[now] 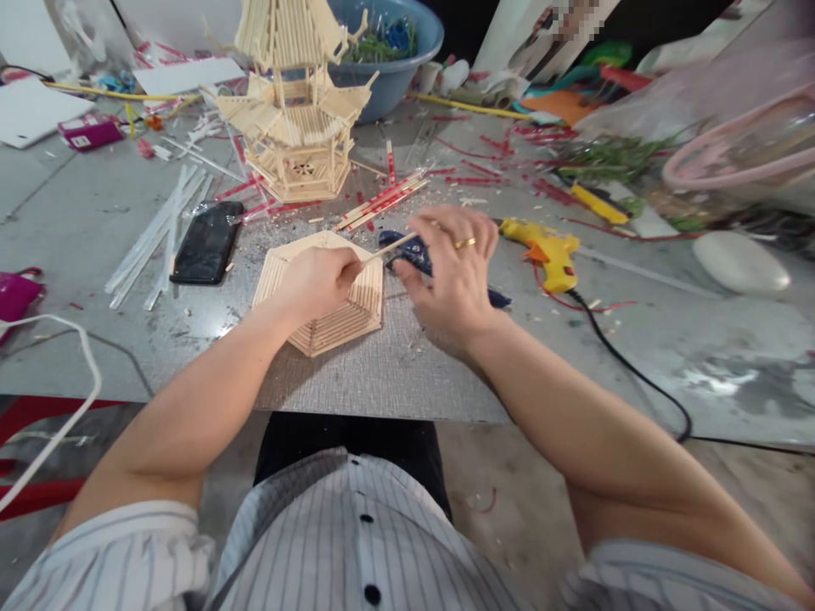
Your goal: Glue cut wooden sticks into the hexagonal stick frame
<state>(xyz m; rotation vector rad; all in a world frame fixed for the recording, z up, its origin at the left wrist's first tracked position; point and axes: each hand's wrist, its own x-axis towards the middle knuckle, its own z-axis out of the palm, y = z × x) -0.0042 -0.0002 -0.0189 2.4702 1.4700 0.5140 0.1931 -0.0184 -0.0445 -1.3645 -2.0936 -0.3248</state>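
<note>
A thin wooden stick (393, 247) slants between my two hands. My left hand (324, 280) pinches its lower left end above a hexagonal panel of wooden sticks (328, 333), which lies flat on the table. The fingers of my right hand (455, 267), one wearing a gold ring, are closed on the stick's upper right end. Beneath the right fingers is a dark blue object (411, 251), partly hidden by the hand. Behind the panel stands a tiered pagoda model (299, 110) made of wooden sticks.
A yellow glue gun (551, 255) with a black cord lies right of my right hand. A black phone (209, 243) and clear sticks (156, 238) lie left. Red-wrapped sticks (382, 202) are behind the panel; a blue basin (388, 68) stands farther back. A white oval object (740, 261) sits right.
</note>
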